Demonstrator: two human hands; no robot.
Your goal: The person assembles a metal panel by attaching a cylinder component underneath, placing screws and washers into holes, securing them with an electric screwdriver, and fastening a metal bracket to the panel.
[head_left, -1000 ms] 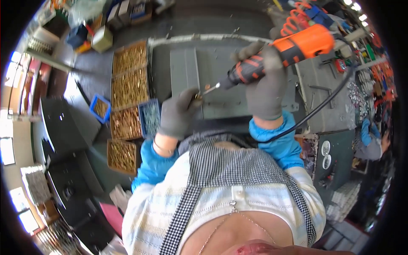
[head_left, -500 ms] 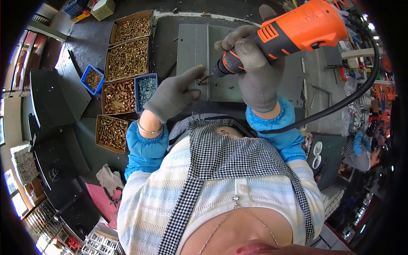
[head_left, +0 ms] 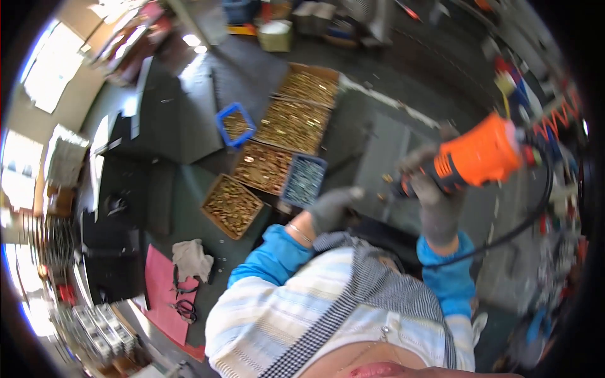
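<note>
My right hand [head_left: 436, 205], in a grey glove, is wrapped round an orange and black power screwdriver [head_left: 476, 154]. The tool points left over a grey metal panel [head_left: 386, 148], its cable curving down past my right sleeve. Two small brass-coloured pieces [head_left: 387, 179] show beside its nose; blur hides their exact kind. My left hand [head_left: 333, 209], also gloved, is smeared by motion, with a finger stretched rightward and nothing visible at its tip. It is nearest to a blue box of small silvery parts [head_left: 304, 181], just right of that box.
Left of the panel stand cardboard boxes of brass-coloured fasteners [head_left: 293, 125], coppery ones [head_left: 263, 167] and bolts [head_left: 232, 206]. A small blue bin [head_left: 236, 125] sits farther left. Black bent sheet-metal parts [head_left: 173, 116] lie beyond it. Scissors [head_left: 184, 310] and a cloth [head_left: 192, 259] rest on a pink sheet [head_left: 157, 283].
The view has swung, so the boxes appear farther right. My left hand has left the screw at the driver's tip and come close to the blue box. My right hand still holds the screwdriver.
</note>
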